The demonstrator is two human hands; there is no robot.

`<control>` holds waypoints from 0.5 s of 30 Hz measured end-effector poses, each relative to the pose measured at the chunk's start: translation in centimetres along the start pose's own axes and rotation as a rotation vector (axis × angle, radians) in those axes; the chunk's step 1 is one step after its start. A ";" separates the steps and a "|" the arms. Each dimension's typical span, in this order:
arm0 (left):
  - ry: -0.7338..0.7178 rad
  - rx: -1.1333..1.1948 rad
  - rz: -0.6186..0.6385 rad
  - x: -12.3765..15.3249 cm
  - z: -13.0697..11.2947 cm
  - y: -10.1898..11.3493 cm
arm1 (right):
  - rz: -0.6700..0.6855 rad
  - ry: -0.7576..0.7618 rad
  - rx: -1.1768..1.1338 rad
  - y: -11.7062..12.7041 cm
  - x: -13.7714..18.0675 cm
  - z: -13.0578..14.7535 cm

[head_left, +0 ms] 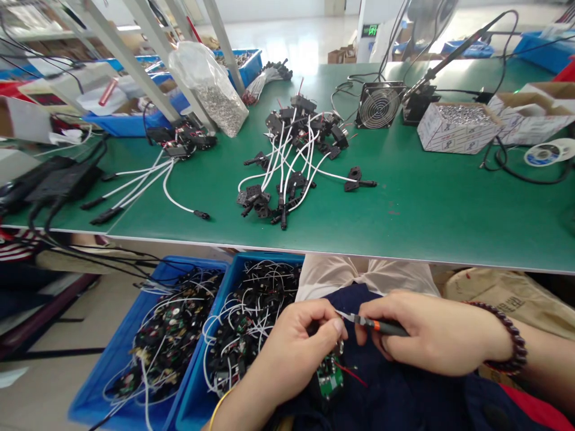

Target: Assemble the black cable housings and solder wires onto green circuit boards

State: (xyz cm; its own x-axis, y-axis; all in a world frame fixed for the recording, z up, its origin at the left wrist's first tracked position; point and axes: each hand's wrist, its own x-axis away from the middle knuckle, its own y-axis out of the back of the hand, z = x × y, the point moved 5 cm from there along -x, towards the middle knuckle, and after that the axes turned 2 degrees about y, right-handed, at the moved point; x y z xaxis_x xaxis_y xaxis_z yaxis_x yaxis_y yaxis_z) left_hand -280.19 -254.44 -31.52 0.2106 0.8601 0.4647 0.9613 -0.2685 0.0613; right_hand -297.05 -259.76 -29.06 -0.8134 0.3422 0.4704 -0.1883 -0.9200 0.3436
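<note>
Above my lap, my left hand (305, 344) is closed on a small black part with a green circuit board (330, 377). Thin red wires stick out from the board to the right, and my fingers hide much of the black part. My right hand (417, 329) grips pliers (372, 324) with dark handles and an orange band. Their pointed metal jaws reach the fingertips of my left hand. Whether the jaws pinch a wire is too small to tell.
On the green bench (422, 209) lies a heap of black connectors with white cables (291, 137). Behind stand a small fan (381, 106), a soldering iron (453, 54) and a box of metal bits (458, 129). Blue bins (182, 389) of wired parts sit below, left of my lap.
</note>
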 end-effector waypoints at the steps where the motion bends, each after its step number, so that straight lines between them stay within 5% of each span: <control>1: -0.002 0.004 0.000 0.0 0.0 0.0 | 0.003 0.003 -0.001 0.0 0.0 0.0; 11: -0.006 0.022 0.016 -0.1 0.4 -0.1 | -0.009 -0.003 0.036 -0.1 -0.2 0.0; 15: -0.052 0.175 -0.001 -0.3 1.1 0.2 | -0.127 0.071 -0.013 1.1 -0.6 -0.1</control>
State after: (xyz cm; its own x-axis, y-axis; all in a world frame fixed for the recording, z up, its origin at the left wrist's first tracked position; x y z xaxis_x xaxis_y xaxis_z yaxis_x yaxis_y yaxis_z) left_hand -279.83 -254.26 -32.65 0.2142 0.8828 0.4181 0.9768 -0.1919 -0.0953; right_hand -296.86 -260.96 -29.06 -0.8193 0.4419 0.3653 -0.2987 -0.8728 0.3860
